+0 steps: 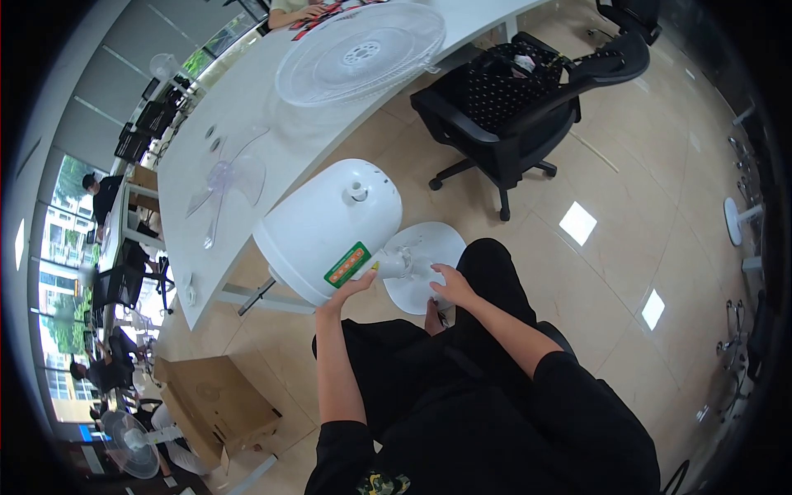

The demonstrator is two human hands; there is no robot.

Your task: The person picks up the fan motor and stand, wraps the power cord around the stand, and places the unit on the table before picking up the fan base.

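A white fan motor housing (318, 223) with a green and orange label (346, 264) and a metal shaft (256, 297) is tilted over the floor beside the table. My left hand (355, 289) touches its lower side near the label, with the fingers partly hidden under it; whether they grip is not clear. My right hand (450, 285) has its fingers apart, over the round white base (445, 243) and next to the white neck (396, 264) below the housing. Nothing shows in my right hand.
On the white table (239, 99) lie a round fan grille (360, 54) and a clear fan blade (221, 176). A black chair (503, 132) holding a dotted bag stands at the right. An open cardboard box (219, 404) is lower left. Several people sit further off.
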